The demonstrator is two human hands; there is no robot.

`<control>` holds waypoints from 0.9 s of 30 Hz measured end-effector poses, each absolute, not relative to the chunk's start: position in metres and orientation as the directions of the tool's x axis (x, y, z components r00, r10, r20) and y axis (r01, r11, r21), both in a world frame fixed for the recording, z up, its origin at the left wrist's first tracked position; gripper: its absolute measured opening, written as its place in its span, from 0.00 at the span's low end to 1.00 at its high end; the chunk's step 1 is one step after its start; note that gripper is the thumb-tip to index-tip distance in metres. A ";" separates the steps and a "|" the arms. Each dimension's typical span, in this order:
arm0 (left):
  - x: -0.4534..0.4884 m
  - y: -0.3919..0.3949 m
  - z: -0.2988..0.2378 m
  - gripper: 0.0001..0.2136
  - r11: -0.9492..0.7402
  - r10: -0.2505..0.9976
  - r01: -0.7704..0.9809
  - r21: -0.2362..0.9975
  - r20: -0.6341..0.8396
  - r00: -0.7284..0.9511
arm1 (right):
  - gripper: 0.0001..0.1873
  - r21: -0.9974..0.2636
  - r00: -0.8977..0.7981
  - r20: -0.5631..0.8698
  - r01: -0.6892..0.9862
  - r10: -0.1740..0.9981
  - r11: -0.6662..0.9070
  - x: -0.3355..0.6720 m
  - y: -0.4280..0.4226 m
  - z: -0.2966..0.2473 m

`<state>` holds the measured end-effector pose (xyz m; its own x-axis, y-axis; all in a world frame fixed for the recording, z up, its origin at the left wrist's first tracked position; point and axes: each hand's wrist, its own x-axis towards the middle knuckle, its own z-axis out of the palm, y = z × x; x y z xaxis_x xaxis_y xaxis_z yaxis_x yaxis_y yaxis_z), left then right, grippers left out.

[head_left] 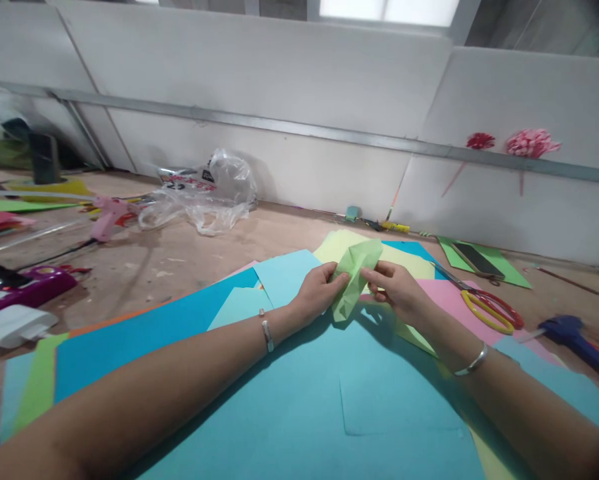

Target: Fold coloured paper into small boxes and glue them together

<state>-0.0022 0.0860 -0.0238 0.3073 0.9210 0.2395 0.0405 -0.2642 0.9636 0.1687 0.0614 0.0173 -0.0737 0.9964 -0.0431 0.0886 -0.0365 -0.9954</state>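
Both hands are raised a little over a large light blue sheet of paper [279,400]. Between them is a creased piece of green paper [358,267], folded or crumpled into a long shape. My left hand [325,288] is closed on its left edge, thumb in front. On the other edge, my right hand [392,285] pinches the same piece between thumb and fingers. Scissors [486,310] with red and yellow handles lie open just right of my right hand, on pink paper [442,300].
A phone [478,260] rests on green paper at the right, near a blue-handled tool [579,340]. At the left are a pink glue gun [110,217], a purple power strip [44,287] and a clear plastic bag [209,193]. Paper flowers [532,143] stand against the white wall.
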 end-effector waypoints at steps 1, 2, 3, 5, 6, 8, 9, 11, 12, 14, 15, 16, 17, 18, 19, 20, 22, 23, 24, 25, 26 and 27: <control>-0.002 0.086 -0.024 0.12 -0.274 0.917 0.059 0.960 0.242 0.318 | 0.18 -0.997 -0.042 -0.023 0.074 0.999 -0.020 0.170 0.063 0.017; -0.002 0.086 -0.024 0.12 -0.283 0.913 0.077 0.956 0.244 0.328 | 0.17 -0.998 -0.027 -0.012 0.064 1.000 -0.010 0.172 0.064 0.016; -0.002 0.085 -0.024 0.11 -0.292 0.909 0.093 0.952 0.246 0.336 | 0.17 -0.998 -0.023 -0.007 0.060 1.000 -0.006 0.173 0.065 0.015; -0.002 0.085 -0.024 0.12 -0.306 0.906 0.118 0.945 0.251 0.341 | 0.17 -0.998 -0.023 -0.004 0.061 1.000 -0.002 0.174 0.065 0.013; -0.003 0.085 -0.023 0.12 -0.311 0.905 0.126 0.942 0.253 0.342 | 0.17 -0.998 -0.020 -0.001 0.061 1.000 0.000 0.173 0.065 0.012; -0.004 0.084 -0.022 0.14 -0.326 0.901 0.146 0.934 0.260 0.347 | 0.17 -0.998 -0.012 0.002 0.058 1.000 0.003 0.172 0.065 0.010; -0.004 0.084 -0.021 0.15 -0.336 0.900 0.167 0.927 0.264 0.347 | 0.17 -0.999 -0.009 0.001 0.054 1.000 0.002 0.171 0.064 0.010; -0.005 0.084 -0.020 0.15 -0.351 0.902 0.210 0.912 0.270 0.336 | 0.19 -0.999 -0.002 -0.010 0.042 1.000 -0.010 0.170 0.064 0.011; -0.006 0.084 -0.019 0.15 -0.349 0.906 0.223 0.910 0.267 0.328 | 0.20 -0.999 0.003 -0.017 0.033 1.000 -0.017 0.170 0.063 0.012; -0.006 0.084 -0.019 0.14 -0.321 0.915 0.217 0.922 0.243 0.321 | 0.22 -0.999 0.023 -0.028 0.014 0.999 -0.029 0.171 0.063 0.015; -0.006 0.084 -0.019 0.13 -0.307 0.917 0.207 0.929 0.231 0.324 | 0.23 -0.999 0.049 -0.035 0.008 0.998 -0.035 0.171 0.062 0.017; -0.006 0.084 -0.019 0.13 -0.304 0.915 0.202 0.931 0.227 0.333 | 0.24 -0.999 0.083 -0.040 0.008 0.996 -0.041 0.172 0.063 0.019; -0.005 0.084 -0.020 0.13 -0.313 0.910 0.206 0.927 0.231 0.344 | 0.24 -0.999 0.119 -0.048 0.013 0.992 -0.050 0.172 0.063 0.020; -0.005 0.084 -0.020 0.13 -0.331 0.903 0.213 0.919 0.243 0.354 | 0.24 -0.998 0.149 -0.061 0.021 0.987 -0.065 0.173 0.063 0.021; -0.004 0.084 -0.021 0.12 -0.351 0.896 0.221 0.910 0.258 0.362 | 0.23 -0.996 0.169 -0.077 0.031 0.983 -0.083 0.173 0.064 0.021; -0.004 0.084 -0.021 0.12 -0.369 0.890 0.227 0.901 0.272 0.366 | 0.21 -0.994 0.176 -0.093 0.040 0.980 -0.101 0.174 0.064 0.021; -0.004 0.085 -0.021 0.13 -0.388 0.887 0.244 0.889 0.288 0.361 | 0.17 -0.990 0.150 -0.121 0.055 0.981 -0.131 0.175 0.066 0.020; -0.004 0.085 -0.022 0.13 -0.391 0.889 0.257 0.884 0.291 0.352 | 0.16 -0.989 0.138 -0.128 0.061 0.982 -0.138 0.177 0.068 0.019; -0.004 0.085 -0.021 0.13 -0.395 0.891 0.272 0.877 0.295 0.345 | 0.15 -0.989 0.130 -0.126 0.067 0.984 -0.135 0.178 0.069 0.019; -0.004 0.086 -0.021 0.12 -0.400 0.892 0.288 0.870 0.298 0.341 | 0.15 -0.989 0.124 -0.115 0.075 0.986 -0.125 0.181 0.070 0.020; -0.004 0.085 -0.021 0.12 -0.407 0.890 0.304 0.862 0.299 0.345 | 0.16 -0.990 0.117 -0.101 0.084 0.988 -0.111 0.184 0.071 0.021; -0.005 0.085 -0.020 0.11 -0.414 0.886 0.318 0.853 0.297 0.356 | 0.17 -0.991 0.111 -0.089 0.089 0.990 -0.099 0.187 0.072 0.022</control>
<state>-0.0046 0.0851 -0.0201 0.3560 0.8859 0.2973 0.3184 -0.4141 0.8527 0.1873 0.0724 0.0223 0.1109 0.9899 -0.0885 0.0891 -0.0986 -0.9911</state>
